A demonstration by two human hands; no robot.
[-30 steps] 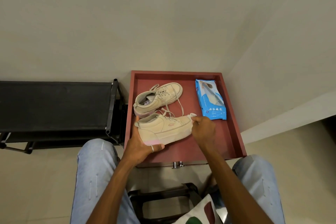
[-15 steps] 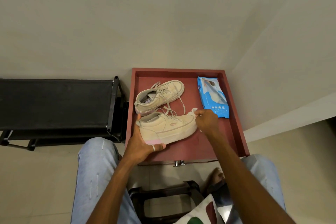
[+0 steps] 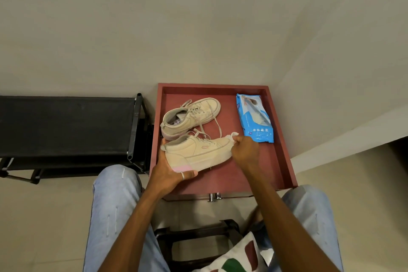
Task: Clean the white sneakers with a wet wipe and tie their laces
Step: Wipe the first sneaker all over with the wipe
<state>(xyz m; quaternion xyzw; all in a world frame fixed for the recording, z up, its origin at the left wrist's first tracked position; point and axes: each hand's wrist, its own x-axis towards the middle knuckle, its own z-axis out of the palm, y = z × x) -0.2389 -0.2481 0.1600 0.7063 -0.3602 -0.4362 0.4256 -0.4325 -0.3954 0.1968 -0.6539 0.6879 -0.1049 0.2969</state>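
Cream-white, the near sneaker (image 3: 198, 152) spans the gap between our hands, sole edge tilted toward us on the red tray (image 3: 280, 161). Our left hand (image 3: 170, 174) grips its heel, thumb across the pink sole patch, fingers curled behind. Our right hand (image 3: 246, 152) pinches a wet wipe (image 3: 234, 136) against the toe. Just beyond the left hand sits the far sneaker (image 3: 192, 117), with loose laces (image 3: 217, 126) trailing toward the right hand. Just past the right hand's fingertips lies a blue wipes pack (image 3: 254, 117).
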